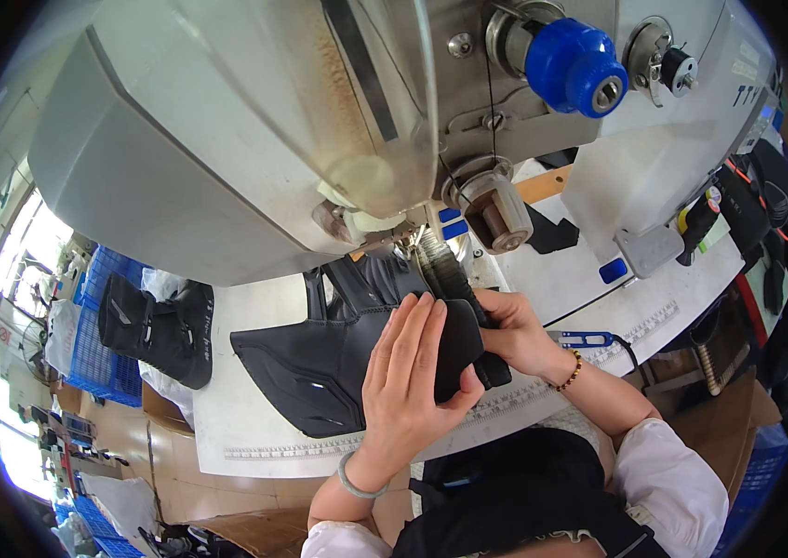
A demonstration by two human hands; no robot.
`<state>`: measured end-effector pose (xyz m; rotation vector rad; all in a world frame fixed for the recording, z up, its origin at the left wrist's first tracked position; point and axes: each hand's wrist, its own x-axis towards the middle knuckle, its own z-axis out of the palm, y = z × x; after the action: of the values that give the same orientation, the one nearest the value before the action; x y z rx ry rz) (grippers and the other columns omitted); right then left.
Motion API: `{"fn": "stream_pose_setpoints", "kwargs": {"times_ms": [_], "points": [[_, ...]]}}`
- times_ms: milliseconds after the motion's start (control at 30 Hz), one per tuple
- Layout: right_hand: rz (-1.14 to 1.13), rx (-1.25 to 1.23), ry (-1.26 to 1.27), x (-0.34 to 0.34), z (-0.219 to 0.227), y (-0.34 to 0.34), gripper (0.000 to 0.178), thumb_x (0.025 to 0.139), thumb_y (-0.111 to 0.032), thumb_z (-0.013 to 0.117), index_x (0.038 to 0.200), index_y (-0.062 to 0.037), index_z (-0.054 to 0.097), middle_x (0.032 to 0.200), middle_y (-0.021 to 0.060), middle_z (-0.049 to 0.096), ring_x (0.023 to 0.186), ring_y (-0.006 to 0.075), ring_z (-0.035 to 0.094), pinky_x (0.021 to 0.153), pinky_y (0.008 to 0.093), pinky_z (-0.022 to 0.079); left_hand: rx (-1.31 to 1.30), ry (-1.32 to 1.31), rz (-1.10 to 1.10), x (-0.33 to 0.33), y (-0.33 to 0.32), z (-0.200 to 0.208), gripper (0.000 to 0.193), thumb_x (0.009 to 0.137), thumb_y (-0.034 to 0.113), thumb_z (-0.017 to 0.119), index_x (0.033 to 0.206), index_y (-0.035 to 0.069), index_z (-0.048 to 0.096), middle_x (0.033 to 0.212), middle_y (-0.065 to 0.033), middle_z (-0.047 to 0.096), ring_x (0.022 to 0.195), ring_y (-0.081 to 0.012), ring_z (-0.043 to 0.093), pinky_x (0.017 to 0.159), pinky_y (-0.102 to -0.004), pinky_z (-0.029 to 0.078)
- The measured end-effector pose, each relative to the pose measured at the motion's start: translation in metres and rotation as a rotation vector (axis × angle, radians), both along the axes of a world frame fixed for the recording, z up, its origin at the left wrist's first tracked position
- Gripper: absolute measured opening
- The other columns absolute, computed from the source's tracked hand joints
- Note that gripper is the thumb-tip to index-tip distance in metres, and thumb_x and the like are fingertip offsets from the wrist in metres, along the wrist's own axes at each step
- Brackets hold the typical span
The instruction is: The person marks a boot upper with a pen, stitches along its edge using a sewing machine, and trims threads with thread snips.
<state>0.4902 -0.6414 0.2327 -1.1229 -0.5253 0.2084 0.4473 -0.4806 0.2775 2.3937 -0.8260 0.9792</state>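
A black boot upper (301, 367) of smooth, moulded material lies on the white sewing table (236, 409). Its far edge reaches in under the head of a sewing machine (199, 158), and a dark, hairy-looking lining strip (440, 265) shows beside the needle area. My left hand (408, 367) rests flat on the upper with fingers stretched out together and thumb apart. On the upper's right edge, my right hand (515, 333) is closed, thumb and fingers gripping the material. The needle tip and the exact stitching spot are hidden behind the machine head.
A blue knob (575, 70) and a bobbin-like part (498, 214) hang over the work. Blue-handled thread snips (585, 338) lie right of my right hand, near a printed ruler strip (645, 325). At left, a black boot (157, 330) stands by blue crates (106, 363).
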Motion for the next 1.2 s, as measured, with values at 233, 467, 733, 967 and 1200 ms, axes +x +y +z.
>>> {"fn": "stream_pose_setpoints", "kwargs": {"times_ms": [233, 467, 733, 967, 1200], "points": [[0.037, 0.067, -0.003, 0.001, -0.003, -0.001, 0.037, 0.080, 0.009, 0.059, 0.117, 0.0031, 0.057, 0.104, 0.0037, 0.064, 0.095, 0.0070, 0.057, 0.083, 0.0229, 0.047, 0.037, -0.040, 0.009, 0.003, 0.002, 0.004, 0.057, 0.067, 0.017, 0.066, 0.119, -0.005, 0.057, 0.122, -0.0169, 0.056, 0.113, -0.0312, 0.056, 0.096, -0.0444, 0.046], [0.069, 0.072, 0.028, -0.001, -0.002, -0.003, 0.040, 0.081, 0.008, 0.061, 0.120, 0.0028, 0.055, 0.107, 0.0041, 0.063, 0.098, 0.0076, 0.057, 0.085, 0.0239, 0.047, 0.048, -0.037, 0.028, 0.002, 0.004, 0.004, 0.055, 0.071, 0.022, 0.064, 0.119, -0.004, 0.058, 0.122, -0.0150, 0.057, 0.114, -0.0289, 0.056, 0.098, -0.0450, 0.045], [0.059, 0.064, 0.030, 0.000, 0.001, -0.002, 0.041, 0.081, 0.008, 0.060, 0.121, 0.0025, 0.055, 0.108, 0.0049, 0.064, 0.099, 0.0082, 0.057, 0.086, 0.0243, 0.047, 0.072, -0.035, 0.030, 0.003, 0.003, 0.007, 0.051, 0.073, 0.021, 0.061, 0.116, -0.006, 0.057, 0.119, -0.0181, 0.057, 0.111, -0.0335, 0.058, 0.097, -0.0456, 0.045], [0.027, 0.034, 0.104, 0.004, 0.013, -0.001, 0.038, 0.081, 0.008, 0.058, 0.119, 0.0029, 0.056, 0.104, 0.0047, 0.065, 0.094, 0.0080, 0.059, 0.082, 0.0234, 0.049, 0.047, -0.001, 0.028, 0.010, 0.004, 0.015, 0.051, 0.072, 0.017, 0.062, 0.118, -0.005, 0.057, 0.120, -0.0186, 0.056, 0.112, -0.0346, 0.057, 0.097, -0.0459, 0.045], [-0.017, 0.015, 0.092, 0.001, 0.016, 0.000, 0.035, 0.081, 0.004, 0.062, 0.116, 0.0031, 0.057, 0.101, 0.0039, 0.065, 0.091, 0.0064, 0.058, 0.078, 0.0218, 0.049, 0.031, 0.015, 0.006, 0.010, 0.002, 0.016, 0.054, 0.070, 0.013, 0.065, 0.120, -0.006, 0.055, 0.121, -0.0192, 0.055, 0.112, -0.0358, 0.056, 0.094, -0.0431, 0.047]]}}
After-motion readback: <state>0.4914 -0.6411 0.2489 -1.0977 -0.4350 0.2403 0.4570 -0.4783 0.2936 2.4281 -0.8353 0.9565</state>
